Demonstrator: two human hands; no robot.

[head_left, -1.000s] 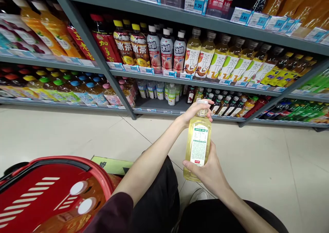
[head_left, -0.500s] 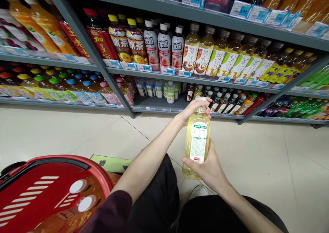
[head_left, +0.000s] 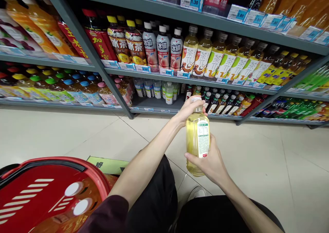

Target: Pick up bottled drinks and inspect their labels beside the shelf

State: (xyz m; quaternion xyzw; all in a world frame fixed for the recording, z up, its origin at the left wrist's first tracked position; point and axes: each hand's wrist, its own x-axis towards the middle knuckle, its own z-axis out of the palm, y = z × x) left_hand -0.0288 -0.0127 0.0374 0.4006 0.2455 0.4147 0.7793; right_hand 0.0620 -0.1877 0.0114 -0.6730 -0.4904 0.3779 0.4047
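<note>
A grey shelving unit (head_left: 218, 20) spans the upper half. Its middle shelf (head_left: 205, 83) carries yellow-capped iced tea bottles (head_left: 136, 42) toward eleven o'clock, white-capped bottles (head_left: 163, 47) at twelve and white-labelled tea bottles (head_left: 189, 53) at one. On the bottom shelf (head_left: 151, 104), dark bottles (head_left: 222, 104) stand at three. Below, the pale tiled floor (head_left: 246, 150) bears a shoe (head_left: 197, 192) at five o'clock and a green floor sign (head_left: 109, 164) near eight.
</note>
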